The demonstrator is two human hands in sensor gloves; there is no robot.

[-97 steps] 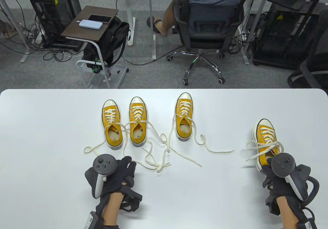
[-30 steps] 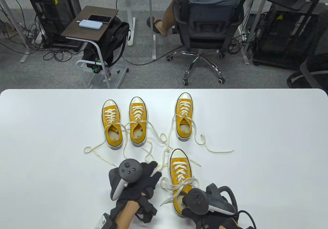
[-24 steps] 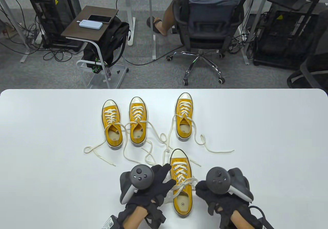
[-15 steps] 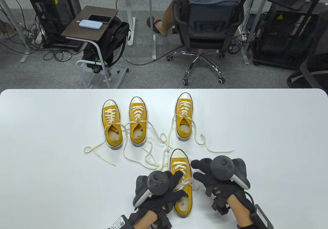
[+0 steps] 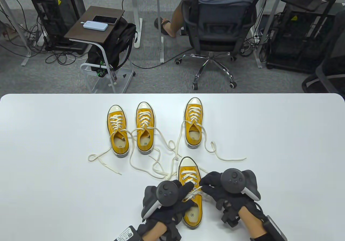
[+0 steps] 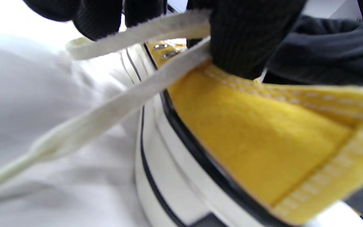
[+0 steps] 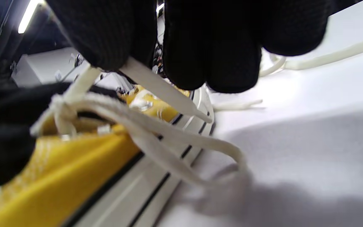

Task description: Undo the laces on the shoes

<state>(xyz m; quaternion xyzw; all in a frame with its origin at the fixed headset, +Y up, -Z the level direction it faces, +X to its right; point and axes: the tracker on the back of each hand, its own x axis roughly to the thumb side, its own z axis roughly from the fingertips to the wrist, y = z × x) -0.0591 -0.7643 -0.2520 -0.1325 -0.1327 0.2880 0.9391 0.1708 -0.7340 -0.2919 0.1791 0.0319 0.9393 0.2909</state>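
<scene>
Four yellow canvas shoes stand on the white table. The nearest shoe has its cream laces in a bow. My left hand lies over that shoe's left side and pinches a lace strand by the eyelets. My right hand comes in from the right, and its fingertips pinch a lace end just beside the knot. Part of the bow is hidden under the gloves. Farther back, three shoes have loose laces.
Loose cream laces from the back shoes trail over the table between them and the near shoe. Beyond the far table edge are a person on an office chair and a small side table.
My right hand carried the fourth shoe from the right side to the front centre. Both hands then closed in on its bow, and the right fingers have curled onto the lace.
</scene>
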